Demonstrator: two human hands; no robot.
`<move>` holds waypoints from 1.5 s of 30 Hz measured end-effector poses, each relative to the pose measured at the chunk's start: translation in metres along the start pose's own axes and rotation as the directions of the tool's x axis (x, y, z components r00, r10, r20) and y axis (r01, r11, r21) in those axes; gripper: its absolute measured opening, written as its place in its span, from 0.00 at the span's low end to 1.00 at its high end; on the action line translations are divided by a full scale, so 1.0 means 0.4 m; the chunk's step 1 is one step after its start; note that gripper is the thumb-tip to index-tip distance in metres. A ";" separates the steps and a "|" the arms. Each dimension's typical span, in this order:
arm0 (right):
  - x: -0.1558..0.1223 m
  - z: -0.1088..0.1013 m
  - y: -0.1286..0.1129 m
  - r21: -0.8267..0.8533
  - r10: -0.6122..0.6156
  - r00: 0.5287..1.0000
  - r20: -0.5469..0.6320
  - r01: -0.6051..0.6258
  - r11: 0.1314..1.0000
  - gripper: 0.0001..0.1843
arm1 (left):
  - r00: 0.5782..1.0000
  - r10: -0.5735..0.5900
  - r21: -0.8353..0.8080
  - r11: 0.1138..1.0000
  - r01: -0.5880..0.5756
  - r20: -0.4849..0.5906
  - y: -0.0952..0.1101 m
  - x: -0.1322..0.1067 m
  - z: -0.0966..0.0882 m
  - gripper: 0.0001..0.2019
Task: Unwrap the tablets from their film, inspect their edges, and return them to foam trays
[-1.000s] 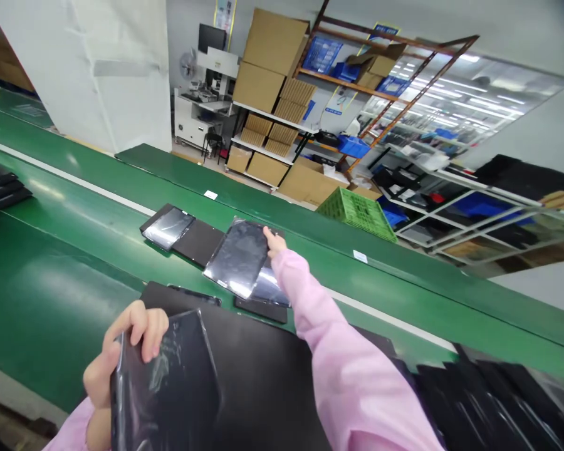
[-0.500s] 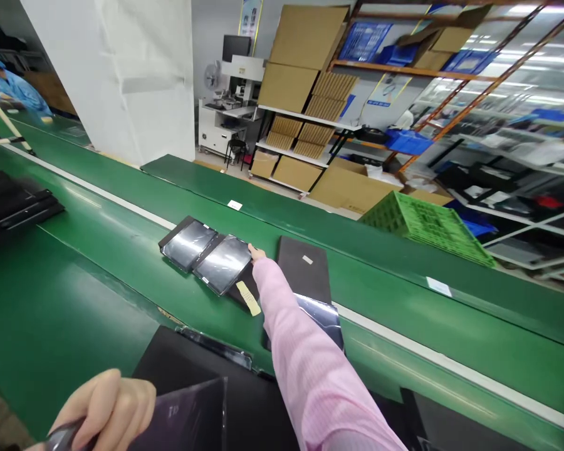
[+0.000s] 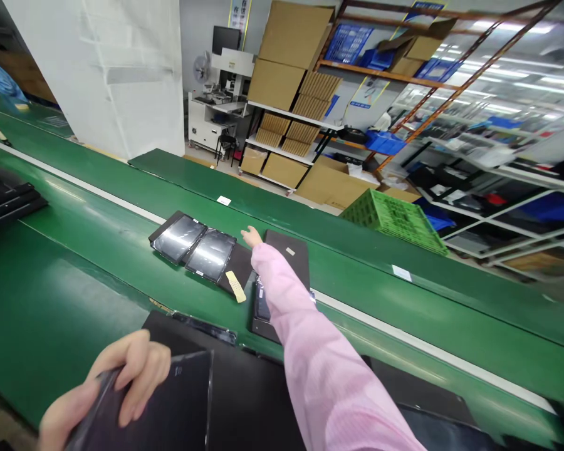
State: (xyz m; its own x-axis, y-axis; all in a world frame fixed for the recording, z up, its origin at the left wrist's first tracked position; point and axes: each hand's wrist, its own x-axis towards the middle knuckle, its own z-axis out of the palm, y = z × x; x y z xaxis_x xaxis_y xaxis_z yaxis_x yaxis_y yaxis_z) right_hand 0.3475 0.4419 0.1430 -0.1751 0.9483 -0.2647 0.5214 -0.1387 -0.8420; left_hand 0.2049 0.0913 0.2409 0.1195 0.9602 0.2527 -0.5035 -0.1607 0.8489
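Head view, workstation w/ long green surface [image 3: 98,247]. L. hand [image 3: 115,379], bottom L., grasps a film-wrapped panel [image 3: 181,401] by its near-L. edge, fingers curled over its face, thumb on the outer side; panel is tilted up in front of a large black sheet [image 3: 249,391]. R. hand [image 3: 252,237], arm in pink sleeve [image 3: 305,332] at full reach, has fingers released, partly extended, just beyond the R. end of a pair of glossy panels; contact w/ green surface: cannot tell. Pair = far-L. glossy panel [image 3: 177,238] + nearer glossy panel [image 3: 211,254], side by side on a dark board [image 3: 239,263]; yellow strip [image 3: 235,287] lies at board's near edge. Just R. of hand, partly behind sleeve: labelled board [image 3: 284,245] w/ small pale label [image 3: 290,251], and below it a half-hidden panel [image 3: 262,300]. White stripe [image 3: 380,324] runs lengthwise along green surface. Far L.: dark stack [image 3: 12,197]; co-worker's blue sleeve [image 3: 0,76] at frame edge. Bkgd.: green crate [image 3: 395,222], cardboard boxes [image 3: 275,88] on racking
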 end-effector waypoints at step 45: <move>-1.386 -0.070 0.007 -0.072 -0.610 0.769 -0.192 0.609 0.790 0.15 | 0.829 -0.006 0.321 0.920 0.224 -0.560 -0.191 -0.144 0.311 0.14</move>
State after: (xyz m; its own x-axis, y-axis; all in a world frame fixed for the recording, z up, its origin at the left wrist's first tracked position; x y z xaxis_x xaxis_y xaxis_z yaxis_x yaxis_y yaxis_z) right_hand 0.4694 -0.0762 0.3003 -0.2921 0.8686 0.4002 0.3659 0.4881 -0.7924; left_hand 0.3430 0.0200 0.2194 -0.3768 0.9246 -0.0558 -0.1622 -0.0065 0.9867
